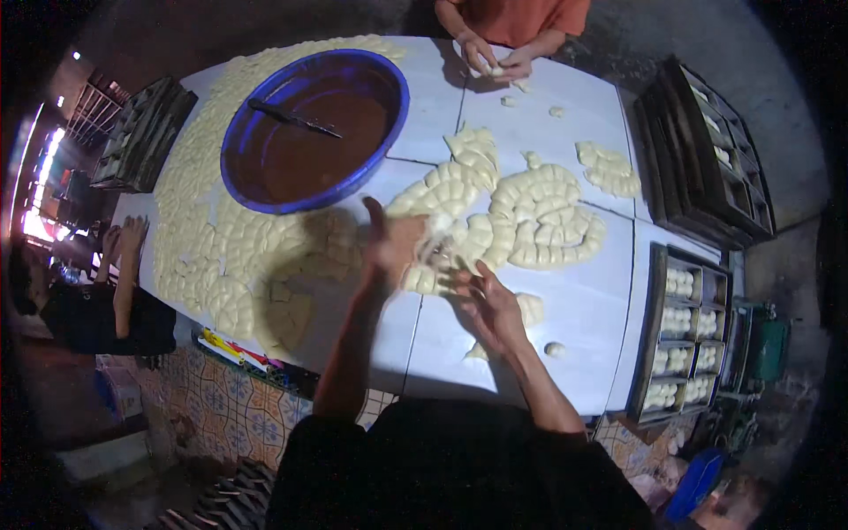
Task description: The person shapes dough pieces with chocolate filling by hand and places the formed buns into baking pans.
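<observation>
My left hand (396, 243) is over the middle of the table, its thumb raised. Its fingers are smeared by motion, with a pale blur (435, 237) at their tips that I cannot make out. Just to the right and nearer, my right hand (493, 311) has its fingers stretched apart, with nothing visible in them. Both hands are above cut pieces of pale dough (477, 237). More scored dough (541, 199) lies in curved strips beyond my right hand. A single dough ball (555, 350) rests to the right of my right wrist.
A blue basin (402, 132) of brown filling with a dark spatula (291, 117) stands at the back left. Dough pieces (212, 238) cover the table's left. At right are a tray of dough balls (676, 322) and stacked trays (698, 159). Co-workers' hands (495, 64) show across and left.
</observation>
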`<action>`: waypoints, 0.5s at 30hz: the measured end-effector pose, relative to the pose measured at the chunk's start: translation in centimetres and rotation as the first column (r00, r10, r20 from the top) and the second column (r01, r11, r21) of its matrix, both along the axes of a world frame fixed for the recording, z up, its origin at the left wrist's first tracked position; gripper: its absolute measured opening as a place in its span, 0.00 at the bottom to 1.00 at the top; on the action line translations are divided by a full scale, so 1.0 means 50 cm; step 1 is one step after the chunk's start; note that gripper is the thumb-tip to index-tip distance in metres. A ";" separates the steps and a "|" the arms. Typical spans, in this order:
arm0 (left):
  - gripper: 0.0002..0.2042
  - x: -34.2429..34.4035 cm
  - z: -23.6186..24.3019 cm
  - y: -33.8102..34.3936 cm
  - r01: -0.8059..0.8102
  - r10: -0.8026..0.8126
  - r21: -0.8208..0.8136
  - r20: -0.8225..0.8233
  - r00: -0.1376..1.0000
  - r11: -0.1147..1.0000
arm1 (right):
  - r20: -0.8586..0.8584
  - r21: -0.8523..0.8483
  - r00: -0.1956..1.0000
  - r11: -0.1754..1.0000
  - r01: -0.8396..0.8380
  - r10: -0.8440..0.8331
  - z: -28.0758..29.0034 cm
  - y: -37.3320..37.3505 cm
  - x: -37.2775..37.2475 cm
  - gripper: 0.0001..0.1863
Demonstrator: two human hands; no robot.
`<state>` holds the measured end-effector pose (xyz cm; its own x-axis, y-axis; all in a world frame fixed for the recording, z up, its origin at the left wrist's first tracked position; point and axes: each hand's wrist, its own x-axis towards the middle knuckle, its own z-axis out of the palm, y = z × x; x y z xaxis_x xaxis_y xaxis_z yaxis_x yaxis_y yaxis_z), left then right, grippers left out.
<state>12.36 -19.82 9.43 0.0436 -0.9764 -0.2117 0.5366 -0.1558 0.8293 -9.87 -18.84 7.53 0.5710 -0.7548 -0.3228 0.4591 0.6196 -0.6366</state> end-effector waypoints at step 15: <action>0.14 -0.326 -0.019 0.210 0.104 -0.028 -0.069 0.690 0.723 0.992 | -0.387 -0.821 0.801 0.567 -0.073 -0.458 0.009 0.104 -0.201 0.11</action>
<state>-3.95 -9.34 8.47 0.0747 -0.9957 -0.0550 -0.1946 -0.0687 0.9785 -19.94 -13.66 7.97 0.3199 -0.9102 0.2630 -0.0559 -0.2953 -0.9538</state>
